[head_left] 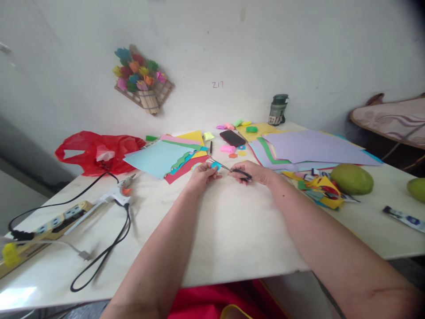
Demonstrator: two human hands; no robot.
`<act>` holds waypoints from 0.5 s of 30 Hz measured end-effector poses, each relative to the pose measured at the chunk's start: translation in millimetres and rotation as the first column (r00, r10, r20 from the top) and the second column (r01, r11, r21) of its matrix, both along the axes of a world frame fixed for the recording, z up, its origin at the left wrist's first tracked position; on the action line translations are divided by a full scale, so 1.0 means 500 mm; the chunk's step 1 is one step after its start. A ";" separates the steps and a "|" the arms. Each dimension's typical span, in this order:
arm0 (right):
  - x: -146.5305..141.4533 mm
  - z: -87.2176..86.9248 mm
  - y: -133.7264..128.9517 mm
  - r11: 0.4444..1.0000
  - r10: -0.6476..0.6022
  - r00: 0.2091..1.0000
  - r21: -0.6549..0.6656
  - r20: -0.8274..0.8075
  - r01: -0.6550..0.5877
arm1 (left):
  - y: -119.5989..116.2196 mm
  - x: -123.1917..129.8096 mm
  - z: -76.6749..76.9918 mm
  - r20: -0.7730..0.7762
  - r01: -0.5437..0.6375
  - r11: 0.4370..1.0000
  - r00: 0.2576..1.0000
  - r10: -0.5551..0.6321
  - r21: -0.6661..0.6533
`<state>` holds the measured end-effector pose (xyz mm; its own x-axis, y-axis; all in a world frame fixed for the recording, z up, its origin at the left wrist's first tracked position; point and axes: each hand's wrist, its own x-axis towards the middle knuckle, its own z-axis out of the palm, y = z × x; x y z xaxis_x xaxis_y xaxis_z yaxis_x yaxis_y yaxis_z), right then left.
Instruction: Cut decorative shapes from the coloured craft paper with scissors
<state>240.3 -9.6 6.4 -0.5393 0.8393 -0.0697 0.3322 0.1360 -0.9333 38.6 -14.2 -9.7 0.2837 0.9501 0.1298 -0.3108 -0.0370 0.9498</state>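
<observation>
Near the middle of the table, my left hand (205,175) pinches a small blue paper piece (215,165) between its fingers. My right hand (247,172) holds black-handled scissors (244,174), fingers wrapped round the handles. The blades point left and reach the blue piece. Whether they are parted is too small to tell. Just beyond my hands lie small cut paper shapes, among them an orange one (233,155) and a yellow one (241,153). A pink packet (227,149) and a black phone (233,138) lie behind these.
Coloured sheets lie left (159,158) and right (312,146). A red bag (96,153), glue gun (121,192), looped cable and power strip (56,221) occupy the left side. Paper scraps (323,190), a green fruit (352,179) and a tube (405,218) lie right; a bottle (278,110) stands behind.
</observation>
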 end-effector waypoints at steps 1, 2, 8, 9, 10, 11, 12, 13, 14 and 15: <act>0.000 -0.001 0.000 1.000 -0.001 1.000 0.001 0.000 0.001 | 0.000 -0.001 0.000 -0.002 0.005 1.000 1.000 -0.005 -0.005; 0.000 -0.001 0.000 1.000 -0.003 1.000 0.003 0.000 0.003 | 0.001 -0.001 -0.001 -0.002 0.009 1.000 1.000 -0.009 -0.012; -0.004 0.006 -0.008 1.000 -0.008 1.000 0.010 0.024 0.008 | 0.003 -0.004 -0.002 0.006 0.019 0.999 1.000 -0.019 -0.044; -0.005 0.007 -0.009 1.000 -0.009 1.000 0.009 0.022 0.008 | 0.003 -0.004 -0.002 0.007 0.018 0.999 1.000 -0.018 -0.046; -0.005 0.007 -0.009 1.000 -0.011 1.000 0.009 0.018 0.011 | 0.003 -0.004 -0.002 0.009 0.013 0.999 1.000 -0.013 -0.051; -0.006 0.007 -0.010 1.000 -0.015 1.000 0.009 0.015 0.015 | 0.003 -0.004 -0.001 0.010 0.007 0.998 1.000 -0.007 -0.060; -0.007 0.007 -0.010 1.000 -0.020 1.000 0.007 0.010 0.020 | 0.003 -0.004 -0.001 0.009 0.002 0.997 1.000 -0.001 -0.073; -0.008 0.008 -0.010 1.000 -0.027 1.000 0.005 0.005 0.027 | 0.002 -0.005 0.000 0.006 -0.002 0.996 1.000 0.003 -0.088; -0.010 0.008 -0.011 0.999 -0.034 0.999 0.002 -0.001 0.034 | 0.002 -0.005 0.001 0.000 -0.003 0.995 1.000 0.003 -0.103; -0.011 0.009 -0.011 0.999 -0.041 0.999 -0.002 -0.007 0.041 | 0.001 -0.006 0.001 -0.007 0.000 0.993 1.000 -0.001 -0.114</act>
